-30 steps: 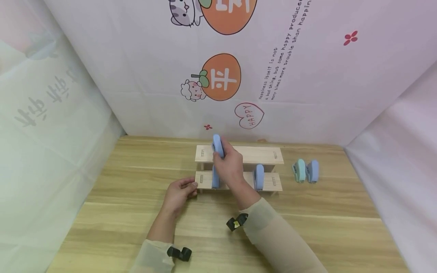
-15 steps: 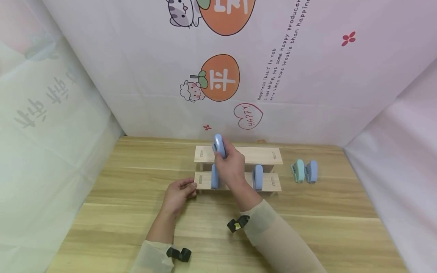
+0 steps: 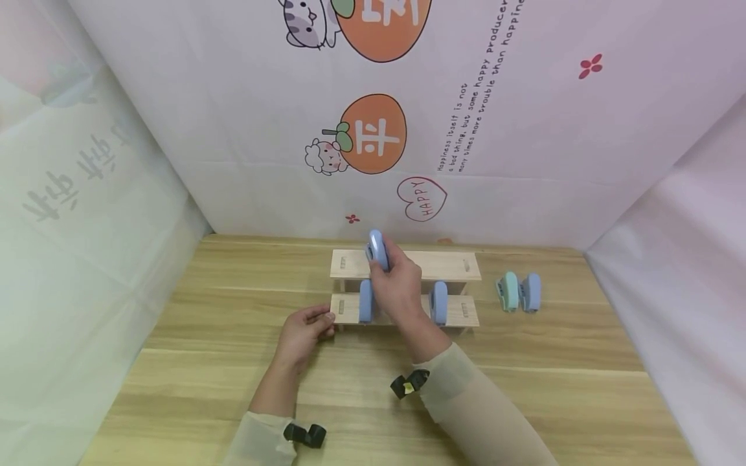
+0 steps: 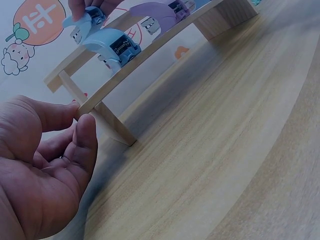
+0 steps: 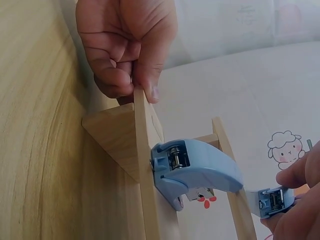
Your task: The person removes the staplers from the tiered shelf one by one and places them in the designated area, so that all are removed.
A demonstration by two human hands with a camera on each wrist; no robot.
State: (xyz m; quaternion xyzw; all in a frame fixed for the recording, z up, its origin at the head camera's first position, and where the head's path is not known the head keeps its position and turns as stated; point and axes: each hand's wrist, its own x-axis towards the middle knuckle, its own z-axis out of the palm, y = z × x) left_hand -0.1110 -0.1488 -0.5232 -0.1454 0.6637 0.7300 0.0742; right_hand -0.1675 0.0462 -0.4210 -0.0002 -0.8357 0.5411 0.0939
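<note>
My right hand [image 3: 397, 279] grips a blue stapler [image 3: 377, 250] over the left part of the upper board [image 3: 443, 264] of a two-step wooden rack. Whether that stapler touches the board I cannot tell. My left hand [image 4: 50, 160] pinches the left end of the lower board [image 3: 348, 309] between thumb and finger. A light blue stapler [image 5: 200, 165] stands on this board near the left hand. A purple stapler [image 4: 159, 14] is beside it in the left wrist view, hidden by the right hand in the head view. Farther right stands another bluish stapler [image 3: 439, 303].
Right of the rack, a mint green stapler [image 3: 509, 291] and a blue-violet stapler [image 3: 531, 292] stand side by side on the wooden table [image 3: 559, 388]. A printed white cloth [image 3: 513, 207] rises behind the rack, with more white cloth at both sides.
My right hand has shifted slightly to the right with the blue stapler, still over the upper board. The left hand keeps its pinch on the lower board. The head view has drifted a little.
</note>
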